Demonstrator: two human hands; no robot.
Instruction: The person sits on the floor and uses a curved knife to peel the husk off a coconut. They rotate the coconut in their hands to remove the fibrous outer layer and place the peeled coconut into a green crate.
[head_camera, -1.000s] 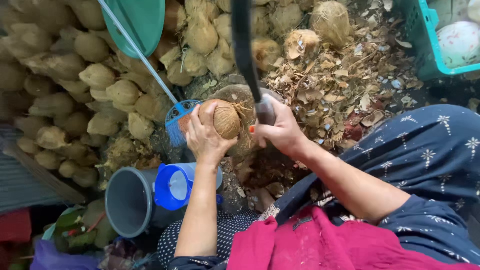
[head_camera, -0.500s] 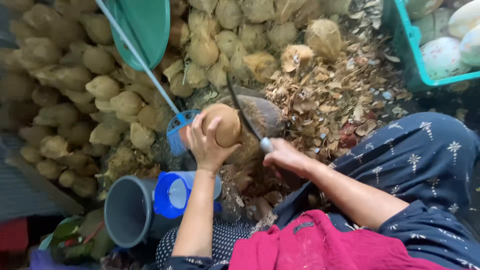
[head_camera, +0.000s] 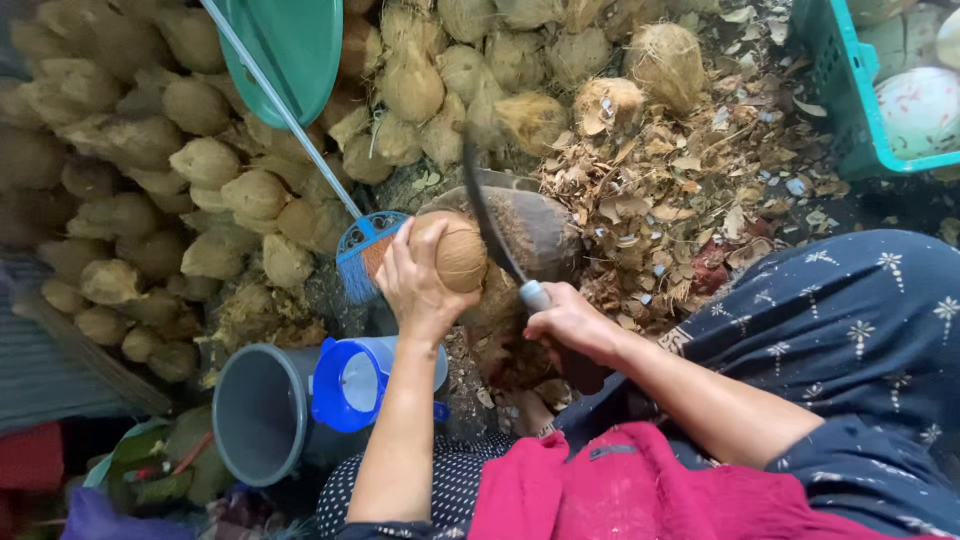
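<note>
My left hand (head_camera: 415, 285) grips a round brown coconut (head_camera: 455, 252) and holds it on a worn wooden chopping block (head_camera: 545, 230). My right hand (head_camera: 570, 322) is closed on the handle of a curved dark blade (head_camera: 485, 215). The blade's edge lies against the right side of the coconut, its tip pointing away from me. Husk fibres and shell chips cover the ground around the block.
A big heap of husked coconuts (head_camera: 150, 170) fills the left and far side. A grey bucket (head_camera: 260, 415) and a blue-lidded jug (head_camera: 350, 385) stand at my left. A small blue broom (head_camera: 365, 250), a green basin (head_camera: 290, 45) and a teal crate (head_camera: 870, 100) lie around.
The blade came down from a raised position and now rests against the coconut. My left hand has kept its hold on the coconut on the block.
</note>
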